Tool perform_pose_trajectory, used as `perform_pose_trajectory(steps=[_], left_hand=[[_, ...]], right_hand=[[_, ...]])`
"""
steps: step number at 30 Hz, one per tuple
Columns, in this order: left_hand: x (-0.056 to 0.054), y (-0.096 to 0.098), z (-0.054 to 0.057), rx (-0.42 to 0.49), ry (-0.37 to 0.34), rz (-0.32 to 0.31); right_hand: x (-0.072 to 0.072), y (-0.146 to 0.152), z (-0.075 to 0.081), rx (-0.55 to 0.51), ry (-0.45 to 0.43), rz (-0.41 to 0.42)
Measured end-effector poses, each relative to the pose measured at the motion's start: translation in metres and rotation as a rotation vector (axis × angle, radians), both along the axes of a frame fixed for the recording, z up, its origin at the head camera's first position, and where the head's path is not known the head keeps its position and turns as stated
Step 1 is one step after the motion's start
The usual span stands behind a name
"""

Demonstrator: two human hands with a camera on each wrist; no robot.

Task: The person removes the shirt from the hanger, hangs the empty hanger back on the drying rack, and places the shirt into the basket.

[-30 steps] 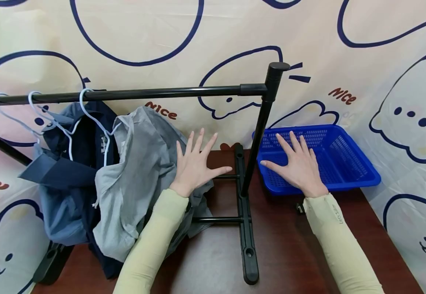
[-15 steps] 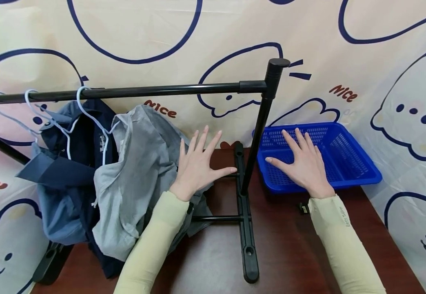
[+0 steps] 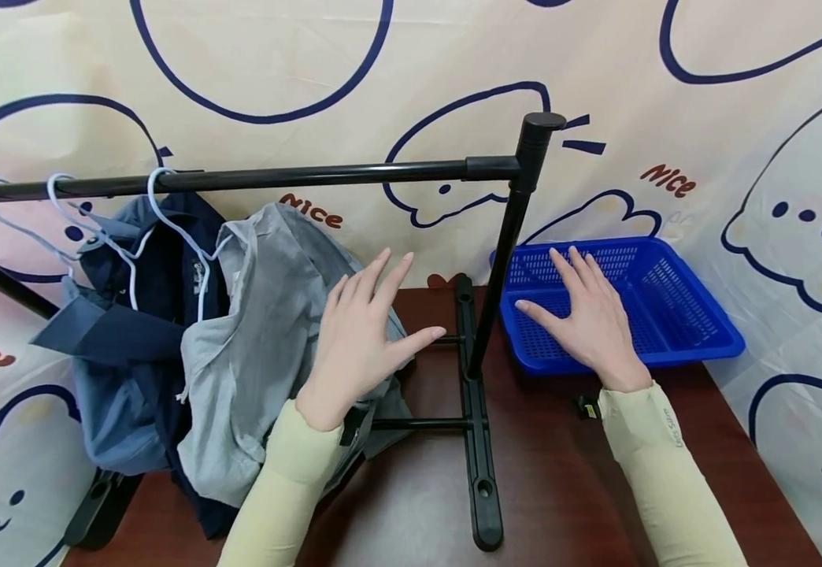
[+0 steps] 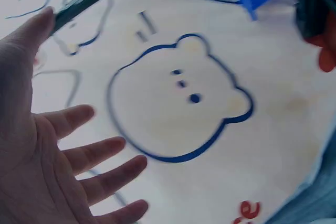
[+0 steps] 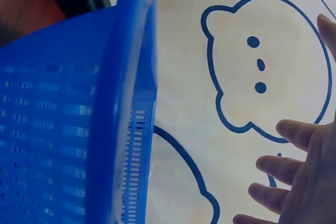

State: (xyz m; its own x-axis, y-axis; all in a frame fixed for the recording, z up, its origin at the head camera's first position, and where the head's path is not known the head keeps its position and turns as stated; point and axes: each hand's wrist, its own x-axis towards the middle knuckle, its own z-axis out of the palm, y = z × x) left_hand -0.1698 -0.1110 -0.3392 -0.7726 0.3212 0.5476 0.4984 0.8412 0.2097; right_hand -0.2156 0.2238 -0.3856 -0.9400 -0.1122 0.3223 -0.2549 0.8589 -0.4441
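My left hand (image 3: 357,335), fingers spread and thumb out, hovers in front of the grey garment (image 3: 262,315) and holds nothing. In the left wrist view that hand (image 4: 63,161) shows its palm and straight fingers. My right hand (image 3: 591,323) is over the near side of a blue plastic basket (image 3: 687,315), fingers extended, gripping nothing. The grey garment hangs on a light blue hanger (image 3: 187,236) from a black rail (image 3: 326,175). Left of it hang a navy and blue garment (image 3: 127,409) and two more hanger hooks. The right wrist view shows the basket wall (image 5: 52,129) beside that hand.
The rack's black upright (image 3: 506,260) stands between my hands, on a long foot (image 3: 482,472) resting on the brown table (image 3: 546,488). A small black object (image 3: 585,407) lies near my right wrist. A cartoon-printed sheet (image 3: 276,63) covers the wall behind.
My left hand has drawn slightly left and toward me, with its fingers turned. My right hand has shifted a little to the right over the basket. The clothes hang as before.
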Motion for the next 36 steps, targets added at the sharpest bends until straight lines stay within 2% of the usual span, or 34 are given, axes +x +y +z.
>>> perform_pose_trajectory(steps=[7,12,15,18,22,30,33,36], left_hand=[[0.032,-0.013,0.024,0.118,0.125,0.002],[0.057,-0.025,0.044,0.216,0.253,0.024],[0.072,-0.032,0.054,0.266,0.326,0.077],[0.087,-0.039,0.059,0.299,0.359,0.184],[0.098,-0.052,0.056,0.305,0.339,0.358],[0.096,-0.075,0.038,0.394,0.215,0.603],[0.094,-0.08,0.031,0.405,0.167,0.661],[0.091,-0.083,0.026,0.395,0.155,0.672]], right_hand=[[0.005,-0.003,0.005,-0.029,0.026,0.014],[0.011,-0.005,0.007,-0.052,0.036,0.027],[0.013,-0.006,0.006,-0.063,0.039,0.033],[0.015,-0.006,0.006,-0.066,0.035,0.042],[0.016,-0.007,0.007,-0.062,0.032,0.052],[0.026,-0.012,0.011,-0.083,0.049,0.085],[0.032,-0.015,0.015,-0.102,0.072,0.105],[0.038,-0.018,0.019,-0.122,0.096,0.124]])
